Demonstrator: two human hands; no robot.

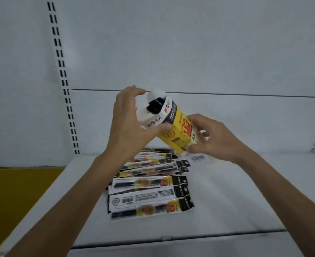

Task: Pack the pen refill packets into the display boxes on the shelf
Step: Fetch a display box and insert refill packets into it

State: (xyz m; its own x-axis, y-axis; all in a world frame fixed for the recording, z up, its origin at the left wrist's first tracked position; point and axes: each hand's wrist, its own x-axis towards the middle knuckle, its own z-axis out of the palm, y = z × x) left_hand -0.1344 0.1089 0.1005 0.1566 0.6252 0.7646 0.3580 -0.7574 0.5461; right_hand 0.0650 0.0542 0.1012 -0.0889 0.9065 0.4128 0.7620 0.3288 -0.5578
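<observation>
Both forearms reach over the packets (149,184) heaped on the shelf (236,197). Above them, the left hand (129,125) grips the tilted display box (173,125) near its top; the right hand (216,138) grips its base.

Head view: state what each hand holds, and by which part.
Both hold the display box: the left hand grips its white open end, the right hand its yellow lower end.

The display box (174,127) bears "M&G" on its white top and "0.5" near its base
</observation>
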